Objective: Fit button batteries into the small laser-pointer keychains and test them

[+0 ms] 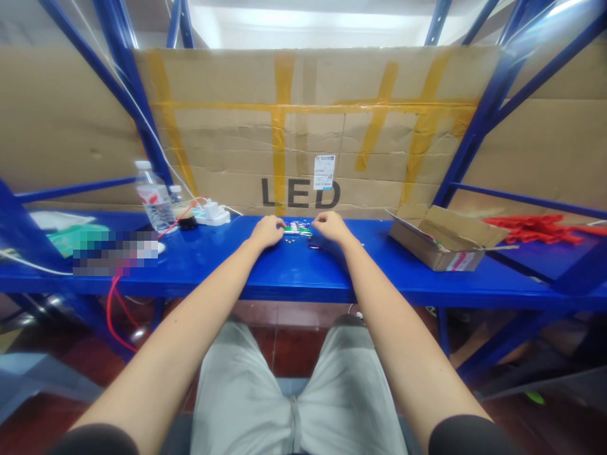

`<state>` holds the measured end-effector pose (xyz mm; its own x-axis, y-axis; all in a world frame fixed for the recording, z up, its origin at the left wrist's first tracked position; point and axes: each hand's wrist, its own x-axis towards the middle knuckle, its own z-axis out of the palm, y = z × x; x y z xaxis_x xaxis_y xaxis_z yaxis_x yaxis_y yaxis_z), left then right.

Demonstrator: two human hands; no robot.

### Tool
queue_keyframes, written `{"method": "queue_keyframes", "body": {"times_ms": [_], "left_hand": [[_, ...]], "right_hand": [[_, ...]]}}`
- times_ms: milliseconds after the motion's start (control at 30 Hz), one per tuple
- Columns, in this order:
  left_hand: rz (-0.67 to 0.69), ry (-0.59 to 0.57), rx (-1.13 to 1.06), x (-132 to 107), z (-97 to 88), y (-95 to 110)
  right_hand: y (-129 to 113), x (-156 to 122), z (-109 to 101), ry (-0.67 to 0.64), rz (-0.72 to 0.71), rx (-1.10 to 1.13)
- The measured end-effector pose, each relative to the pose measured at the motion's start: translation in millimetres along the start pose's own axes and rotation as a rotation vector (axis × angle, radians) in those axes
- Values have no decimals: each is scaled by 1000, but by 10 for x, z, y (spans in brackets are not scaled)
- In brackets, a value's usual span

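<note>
Between my hands on the blue table lies a small, flat cluster of shiny multicoloured pieces (298,229), green, white and dark; its exact kind is too small to make out. My left hand (269,232) rests at its left edge, fingers curled and closed, fingertips against or very near it. On the other side my right hand (332,227) is raised slightly, thumb and fingers drawn together in a pinch; whatever they hold is too small to tell. A few tiny round bits (290,241) lie just in front of the cluster. Nearer the right wrist is a small dark shiny oval piece (315,247).
An open cardboard box (439,243) stands on the blue table (294,278) at right, with red strips (533,229) beyond. Leftward are a water bottle (155,199), a smaller dark bottle (184,215), a white power strip (212,215) and a red cable (112,309). Large cardboard (227,145) closes off the back.
</note>
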<state>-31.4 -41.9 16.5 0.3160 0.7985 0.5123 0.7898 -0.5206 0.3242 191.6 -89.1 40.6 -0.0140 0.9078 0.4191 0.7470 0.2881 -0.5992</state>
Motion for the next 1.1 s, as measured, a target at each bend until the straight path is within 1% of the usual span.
{"method": "queue_keyframes", "body": {"times_ms": [67, 133, 333, 533, 667, 767, 867, 967, 1033, 1100], "left_hand": [[103, -15, 39, 6, 52, 1], [128, -28, 66, 11, 94, 0], [101, -26, 52, 32, 116, -76], [37, -87, 4, 35, 108, -135], [18, -44, -46, 25, 80, -83], [22, 18, -178, 24, 28, -7], [93, 60, -319, 22, -34, 90], [159, 53, -403, 10, -79, 188], [181, 44, -423, 3, -94, 225], [147, 100, -383, 1, -99, 217]], "right_hand": [[10, 20, 20, 52, 12, -4], [17, 34, 39, 62, 17, -3], [16, 42, 73, 43, 18, 1], [0, 29, 77, 25, -5, -24], [-12, 22, 77, 25, 1, -13], [-15, 26, 93, 15, -19, 36], [-25, 28, 119, -20, -92, 112], [-54, 16, 124, -69, -164, 127], [-79, 1, 110, -77, -158, 113], [-98, -13, 90, -75, -130, 111]]}}
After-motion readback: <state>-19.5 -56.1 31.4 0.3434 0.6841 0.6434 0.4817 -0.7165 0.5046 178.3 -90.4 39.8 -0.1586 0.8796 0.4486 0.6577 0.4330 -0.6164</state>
